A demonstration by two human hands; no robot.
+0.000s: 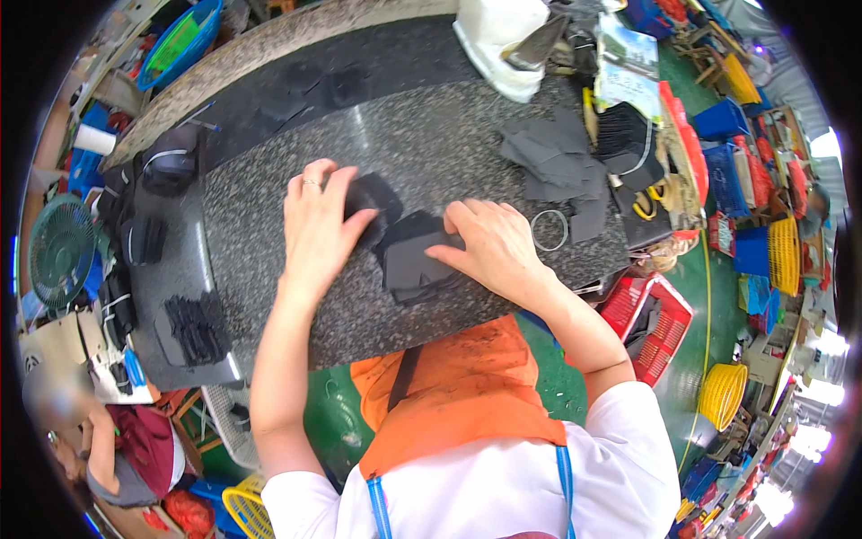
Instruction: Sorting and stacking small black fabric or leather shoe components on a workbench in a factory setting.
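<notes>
My left hand (316, 225) lies flat on a black cut piece (377, 196) on the speckled granite worktop (269, 216), fingers spread, with a ring on one finger. My right hand (492, 244) presses down on a small stack of dark grey cut pieces (411, 266) just beside it, fingers closed together over the top piece. The two hands sit close, with the pieces between and under them. Neither hand lifts anything off the top.
A pile of more grey pieces (558, 163) lies to the right with a thin ring (549, 230) beside it. A black bundle (197, 329) sits at the left front edge. A white bag (499, 36) stands at the back. Red baskets (654, 316) and blue crates (724, 120) line the green floor at right.
</notes>
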